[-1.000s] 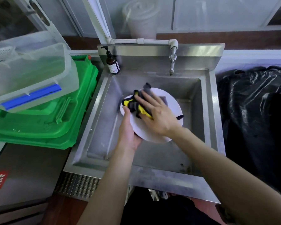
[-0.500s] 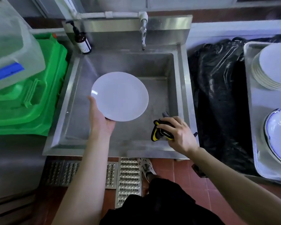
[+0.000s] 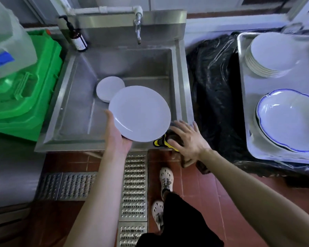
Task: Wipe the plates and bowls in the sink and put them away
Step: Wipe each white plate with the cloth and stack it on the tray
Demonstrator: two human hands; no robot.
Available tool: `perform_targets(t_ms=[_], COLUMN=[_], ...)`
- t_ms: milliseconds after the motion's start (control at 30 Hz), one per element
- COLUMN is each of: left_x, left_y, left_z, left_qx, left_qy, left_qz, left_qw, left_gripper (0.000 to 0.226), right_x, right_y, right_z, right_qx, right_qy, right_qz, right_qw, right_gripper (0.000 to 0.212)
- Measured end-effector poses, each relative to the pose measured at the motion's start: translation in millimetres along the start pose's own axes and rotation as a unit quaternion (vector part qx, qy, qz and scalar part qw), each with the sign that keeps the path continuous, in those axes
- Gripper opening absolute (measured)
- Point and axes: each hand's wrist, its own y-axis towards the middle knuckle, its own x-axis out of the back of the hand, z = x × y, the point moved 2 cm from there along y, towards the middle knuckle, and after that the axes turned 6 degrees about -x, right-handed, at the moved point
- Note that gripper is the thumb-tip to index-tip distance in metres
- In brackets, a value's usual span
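The plate is gripped at its near-left edge by the left hand, likely for stacking; the cloth is pressed flat on the sink rim under the right hand's spread fingers, freeing it.

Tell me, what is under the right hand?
The right hand rests, fingers spread, on a yellow-and-dark cloth at the sink rim. The cloth's middle is covered.

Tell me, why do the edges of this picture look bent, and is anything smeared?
Head view: the wide-angle lens bows straight lines, so the sink rim and tray lean outward. The right hand is motion-blurred at its fingertips above the cloth. The plate in the left hand stays sharp, with soft glare.
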Motion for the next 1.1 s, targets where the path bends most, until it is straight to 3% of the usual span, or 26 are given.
perform_targets(t_ms=[67,167,267,367,467,567,633,767,933,1100], left_x=[-19,-62,-115,-176,-245,-328,-381,-465,-520,-519], left_y=[-9,-18,-17,-7,15,37,61,122,173,190], left_z=[13,37,62,90,123,148,161,185,215,232], left_qx=[0.014,0.032,0.043,0.047,-0.045,-0.140,-0.175,-0.254,-0.255,-0.227], left_qy=[0.013,0.041,0.082,0.137,0.236,0.332,0.378,0.490,0.578,0.597], left_qz=[0.014,0.046,0.066,0.114,0.126,0.120,0.122,0.146,0.149,0.135], left_qw=[1.000,0.998,0.994,0.983,0.963,0.925,0.901,0.821,0.761,0.757], left_gripper=[0.064,0.064,0.067,0.083,0.077,0.041,0.031,0.020,0.017,0.021], right_x=[34,79,107,133,170,218,253,308,330,317], right_y=[-14,-25,-25,-23,-15,5,23,77,116,127], right_z=[4,1,-32,-89,-155,-229,-278,-374,-439,-467], right_qx=[-0.091,-0.201,-0.259,-0.312,-0.319,-0.309,-0.318,-0.336,-0.308,-0.299], right_qy=[0.158,0.358,0.419,0.411,0.402,0.382,0.352,0.264,0.185,0.143], right_qz=[-0.102,-0.162,-0.223,-0.263,-0.263,-0.282,-0.291,-0.278,-0.204,-0.151], right_qw=[0.978,0.897,0.841,0.815,0.817,0.824,0.831,0.860,0.911,0.931], right_gripper=[0.046,0.042,0.030,0.028,0.030,0.025,0.026,0.026,0.017,0.014])
